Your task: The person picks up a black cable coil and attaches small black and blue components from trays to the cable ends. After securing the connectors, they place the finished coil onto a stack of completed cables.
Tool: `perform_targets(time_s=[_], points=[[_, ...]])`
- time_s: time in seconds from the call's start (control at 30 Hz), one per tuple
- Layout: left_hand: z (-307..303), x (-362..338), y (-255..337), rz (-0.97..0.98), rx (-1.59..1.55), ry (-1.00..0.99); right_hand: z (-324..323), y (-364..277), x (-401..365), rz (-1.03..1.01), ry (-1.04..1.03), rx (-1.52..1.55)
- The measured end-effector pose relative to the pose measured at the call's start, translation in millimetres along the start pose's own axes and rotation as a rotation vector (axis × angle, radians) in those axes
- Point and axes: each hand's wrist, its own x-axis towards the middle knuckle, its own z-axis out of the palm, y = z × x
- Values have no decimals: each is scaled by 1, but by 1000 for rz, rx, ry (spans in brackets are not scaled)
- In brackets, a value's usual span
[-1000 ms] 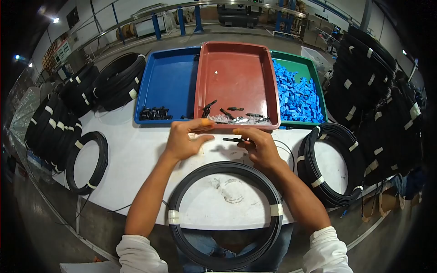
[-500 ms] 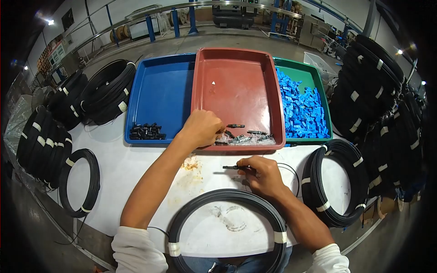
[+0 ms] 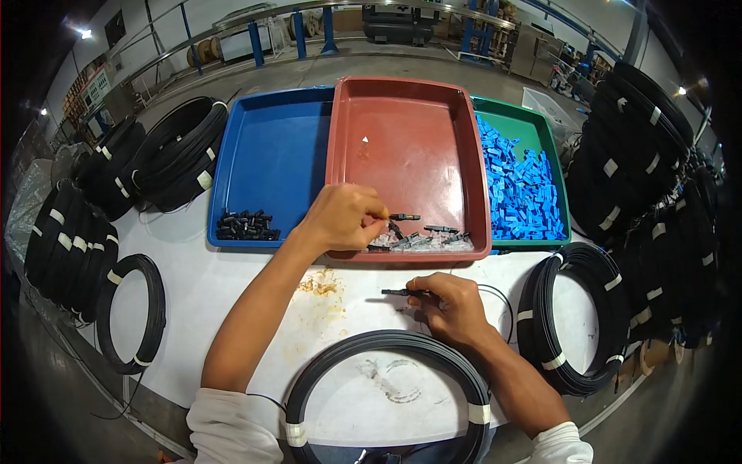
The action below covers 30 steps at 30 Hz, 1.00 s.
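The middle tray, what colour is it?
The middle tray is brownish red, seen best in the head view.

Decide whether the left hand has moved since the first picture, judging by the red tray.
Yes: the left hand has moved forward, from mostly short of the red tray's near rim to over its near-left corner.
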Motion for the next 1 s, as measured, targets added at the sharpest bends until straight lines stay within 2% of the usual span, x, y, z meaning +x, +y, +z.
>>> perform_targets(time_s=[0.07,0.27,0.4,0.47,0.5,0.6,0.7,0.77,0.83,1.0], points=[[-6,0,3,-62,-175,155,-1,3,0,6,9,-27],[-8,-5,8,-195,-239,225,1,12,4,5,83,-4],[3,-14,16,-133,-384,372,-3,6,3,32,95,4],[4,-30,20,-350,-903,274,-4,7,3,-21,90,-9],[2,-36,28,-353,-896,275,-5,7,3,-26,90,-2],[-2,-55,49,-557,-1104,252,-2,12,3,-53,123,27],[-1,-70,68,-594,-993,237,-3,14,4,-92,111,6],[2,-82,70,-569,-1023,219,-3,12,3,-100,99,11],[4,-90,73,-419,-970,266,-3,9,3,-114,77,63],[10,-99,83,-389,-992,280,-3,4,0,-172,36,54]])
